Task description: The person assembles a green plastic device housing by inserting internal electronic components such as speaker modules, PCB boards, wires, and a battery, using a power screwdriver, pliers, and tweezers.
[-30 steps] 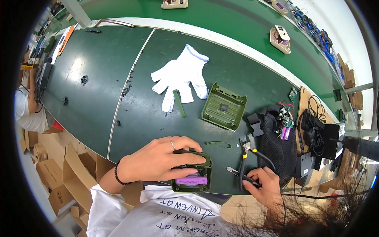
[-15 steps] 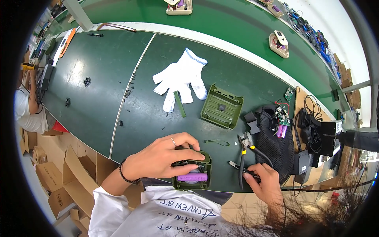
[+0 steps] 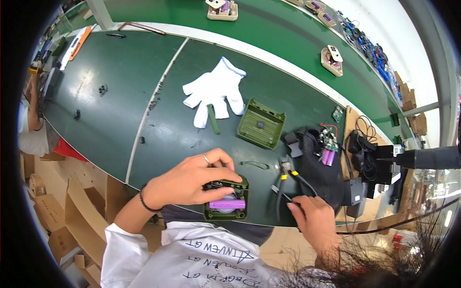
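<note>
At the near table edge, my left hand (image 3: 185,182) grips the upper side of a green plastic housing (image 3: 225,217). Fingers lie over its far rim and the thumb reaches inside. A purple cylindrical battery cell (image 3: 227,205) sits in it, over a round pale part; my hand hides some of the inside. To the right, my right hand (image 3: 314,218) is closed around the rear of a slim black tool with a silver tip (image 3: 281,193), its kind unclear. Black-handled cutting pliers (image 3: 286,168) with yellow bands lie beside it, handles toward me.
Beyond lie a green housing half (image 3: 261,126), a green strap loop (image 3: 255,165), a green strip (image 3: 213,119) and a white glove (image 3: 216,91). On the right are a black mesh bag (image 3: 319,168), a wired circuit board (image 3: 329,140) and black adapters (image 3: 353,192). Another person's arm (image 3: 33,103) shows far left.
The whole view has shifted slightly. My left hand keeps its hold on the housing. My right hand has moved forward along the slim tool, covering more of its handle.
</note>
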`<state>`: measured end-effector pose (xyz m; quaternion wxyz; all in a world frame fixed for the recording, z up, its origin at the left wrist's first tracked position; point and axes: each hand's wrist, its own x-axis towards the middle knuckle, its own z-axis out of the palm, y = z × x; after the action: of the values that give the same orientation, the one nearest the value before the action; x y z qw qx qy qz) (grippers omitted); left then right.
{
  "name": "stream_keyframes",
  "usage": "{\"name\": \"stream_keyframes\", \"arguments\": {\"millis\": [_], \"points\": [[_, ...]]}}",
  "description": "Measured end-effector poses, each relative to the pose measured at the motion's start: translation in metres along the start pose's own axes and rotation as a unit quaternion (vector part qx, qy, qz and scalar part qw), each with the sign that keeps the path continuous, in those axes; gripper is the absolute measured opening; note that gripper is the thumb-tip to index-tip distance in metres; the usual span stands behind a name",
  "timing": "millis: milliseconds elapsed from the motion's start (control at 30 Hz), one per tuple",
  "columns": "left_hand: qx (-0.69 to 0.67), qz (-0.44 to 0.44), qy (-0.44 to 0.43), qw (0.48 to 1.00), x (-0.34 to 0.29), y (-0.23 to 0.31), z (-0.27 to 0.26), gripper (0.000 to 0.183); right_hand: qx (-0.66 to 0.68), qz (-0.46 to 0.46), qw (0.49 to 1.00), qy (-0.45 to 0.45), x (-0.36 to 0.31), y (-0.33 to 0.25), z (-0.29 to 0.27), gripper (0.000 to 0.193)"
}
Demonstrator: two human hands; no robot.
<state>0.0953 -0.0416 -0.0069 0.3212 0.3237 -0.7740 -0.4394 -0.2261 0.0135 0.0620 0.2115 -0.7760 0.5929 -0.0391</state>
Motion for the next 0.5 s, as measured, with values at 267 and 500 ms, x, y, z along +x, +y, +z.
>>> {"name": "stream_keyframes", "arguments": {"millis": [267, 500], "points": [[0.011, 0.002, 0.010, 1.000, -0.004, -0.002, 0.002, 0.022, 0.077, 0.080, 0.993, -0.026, 0.007, 0.024, -0.001, 0.018], [0.015, 0.023, 0.019, 0.999, -0.002, -0.007, 0.005, 0.021, 0.189, 0.143, 0.967, -0.096, 0.004, 0.029, -0.008, 0.020]]}}
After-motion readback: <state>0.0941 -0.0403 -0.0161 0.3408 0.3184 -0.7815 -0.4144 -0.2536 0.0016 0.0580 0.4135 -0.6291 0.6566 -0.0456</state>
